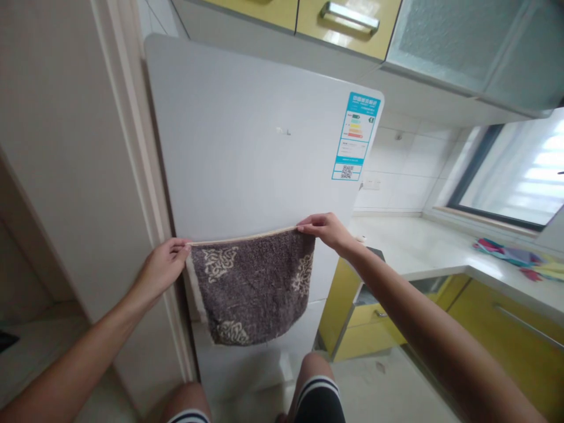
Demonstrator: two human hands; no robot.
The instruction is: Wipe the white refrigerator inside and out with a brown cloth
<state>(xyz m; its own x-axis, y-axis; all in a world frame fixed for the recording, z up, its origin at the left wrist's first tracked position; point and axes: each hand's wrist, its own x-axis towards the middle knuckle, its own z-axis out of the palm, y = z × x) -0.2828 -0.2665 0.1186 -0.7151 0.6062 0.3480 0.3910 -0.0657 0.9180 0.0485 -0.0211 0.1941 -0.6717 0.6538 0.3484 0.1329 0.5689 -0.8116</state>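
Note:
A brown shaggy mat (253, 288) with cream flower patterns hangs stretched in front of a white fridge (247, 147). My left hand (165, 265) pinches its top left corner. My right hand (324, 229) pinches the top right corner, a little higher. The mat's top edge is pulled taut between both hands, and its rounded lower end hangs free at about knee height. My knees show below it.
A white door frame (141, 176) stands left of the fridge. To the right runs a white counter (423, 247) over yellow cabinets (506, 329), with colourful cloths (515, 258) by the window (524, 176). Yellow upper cabinets (343, 23) hang above.

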